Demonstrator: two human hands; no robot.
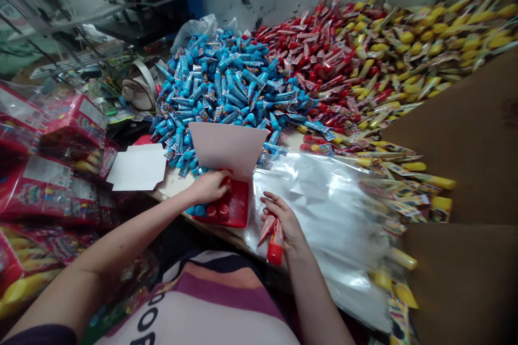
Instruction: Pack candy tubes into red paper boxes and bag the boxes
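My left hand (208, 186) curls over a red-capped candy tube (225, 181) standing in a red display box (235, 207). Several more red caps and some blue tubes (199, 210) sit in or beside that box, and its white card lid (226, 148) stands up behind it. My right hand (283, 221) grips a pair of red wrapped candy tubes (275, 242) with their caps pointing down. It hangs over a sheet of clear plastic bags (319, 210). The hand hides part of the tubes.
Heaped blue tubes (218, 81), red tubes (324, 59) and yellow tubes (424, 38) fill the table's far side. A flat white card (137, 168) lies left, beside stacked pink packs (52, 183). Brown cardboard sheets (457, 129) stand at right.
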